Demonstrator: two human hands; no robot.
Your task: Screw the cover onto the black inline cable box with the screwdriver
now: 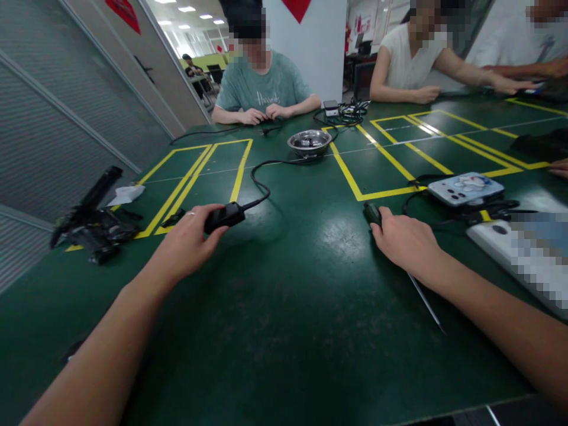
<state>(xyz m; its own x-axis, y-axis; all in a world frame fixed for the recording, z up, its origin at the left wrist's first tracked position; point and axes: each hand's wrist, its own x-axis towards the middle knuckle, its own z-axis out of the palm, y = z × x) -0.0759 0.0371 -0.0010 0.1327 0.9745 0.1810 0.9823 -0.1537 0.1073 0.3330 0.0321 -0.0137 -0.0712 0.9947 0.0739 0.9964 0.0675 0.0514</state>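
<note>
My left hand (195, 239) grips a black, box-shaped device (225, 218) by its side. From the far end of that device a black cable (261, 198) curls away across the green table toward a metal bowl. On the other side, my right hand (403, 239) is wrapped around the dark green handle of a screwdriver (371, 214). Its thin metal shaft points back toward me beneath my forearm, the tip near the table surface. A small black piece (174, 218) lies just beyond my left wrist.
Black equipment (95, 222) and a crumpled white paper (126, 195) lie at left. A shiny bowl (309, 142) stands mid-table, with a cable pile (348, 112) behind. A phone (465, 188) and white device (519, 254) lie at right. Yellow tape (386, 194) marks the table; people sit opposite.
</note>
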